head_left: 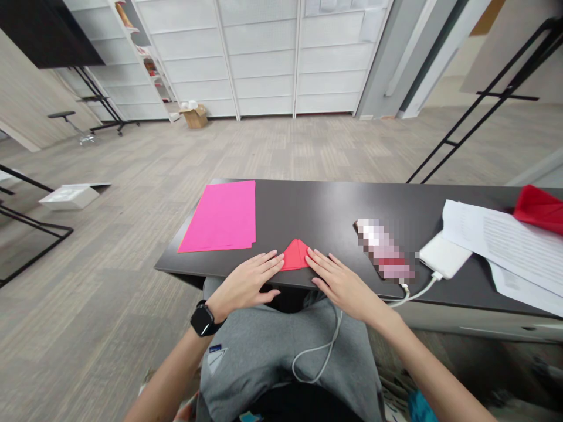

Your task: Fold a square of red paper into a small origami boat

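Note:
A small piece of folded red paper (295,255) lies flat near the front edge of the dark table, its peak pointing away from me. My left hand (250,280) rests its outstretched fingertips on the paper's left corner, thumb held apart. On the right corner lie the extended fingers of my right hand (336,280), with the palm over the table edge. Both hands press flat and neither grips anything. The fingertips cover the paper's two side corners.
Pink paper sheets (224,217) lie stacked at the table's left end. To the right are a phone (382,249), a white power bank (445,255) with a cable (416,296), printed sheets (505,246) and a red folded item (541,210). The dark tabletop (308,205) extends rightward.

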Tool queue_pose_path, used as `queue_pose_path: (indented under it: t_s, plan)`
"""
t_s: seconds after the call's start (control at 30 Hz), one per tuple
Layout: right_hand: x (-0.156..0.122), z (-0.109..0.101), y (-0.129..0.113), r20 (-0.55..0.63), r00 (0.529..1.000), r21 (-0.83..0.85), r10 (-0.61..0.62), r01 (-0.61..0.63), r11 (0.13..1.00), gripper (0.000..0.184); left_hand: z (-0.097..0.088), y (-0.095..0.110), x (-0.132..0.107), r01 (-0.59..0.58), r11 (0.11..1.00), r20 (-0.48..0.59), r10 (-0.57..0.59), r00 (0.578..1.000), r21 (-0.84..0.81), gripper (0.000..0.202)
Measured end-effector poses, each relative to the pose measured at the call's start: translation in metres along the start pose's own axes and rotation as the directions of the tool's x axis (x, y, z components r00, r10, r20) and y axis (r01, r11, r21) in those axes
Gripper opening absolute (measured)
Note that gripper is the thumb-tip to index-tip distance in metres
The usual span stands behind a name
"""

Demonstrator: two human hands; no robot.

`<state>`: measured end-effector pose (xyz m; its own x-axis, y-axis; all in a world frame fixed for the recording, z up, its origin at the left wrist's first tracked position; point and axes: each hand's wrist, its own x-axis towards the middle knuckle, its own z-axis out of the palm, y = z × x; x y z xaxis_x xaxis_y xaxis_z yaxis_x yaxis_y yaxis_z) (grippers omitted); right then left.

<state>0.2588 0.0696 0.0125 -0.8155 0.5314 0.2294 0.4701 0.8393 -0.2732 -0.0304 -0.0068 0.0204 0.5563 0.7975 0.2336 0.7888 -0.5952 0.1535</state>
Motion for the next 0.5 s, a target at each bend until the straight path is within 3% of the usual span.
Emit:
queue_pose_path:
  t_s: [0.13, 0.23, 0.33, 0.4, 0.5]
  plan:
    - [-0.011, 0.000, -0.006, -0.025, 0.998, 0.134, -0.053, 0.056, 0.989, 0.059, 0.006, 0.013, -0.013, -0.036, 0.998, -0.135, 0.029, 0.990, -0.050, 0.034]
    - [-0.010, -0.004, -0.009, -0.123, 0.992, 0.292, 0.016, 0.021, 0.956, 0.039, 0.007, 0.020, -0.013, 0.035, 0.977, -0.305, -0.100, 0.947, -0.210, 0.023]
    - [0.001, -0.009, -0.015, -0.224, 0.952, 0.515, 0.210, -0.068, 0.854, 0.021, 0.001, 0.028, -0.002, 0.209, 0.869, -0.391, -0.401, 0.828, -0.449, 0.018]
    - [0.012, -0.010, -0.020, -0.263, 0.888, 0.674, 0.379, -0.112, 0.730, 0.027, -0.002, 0.034, 0.008, 0.289, 0.759, -0.359, -0.560, 0.747, -0.583, 0.017]
    - [0.028, -0.008, -0.022, -0.261, 0.769, 0.833, 0.583, -0.125, 0.539, 0.040, 0.000, 0.042, 0.021, 0.311, 0.560, -0.261, -0.717, 0.646, -0.767, 0.020]
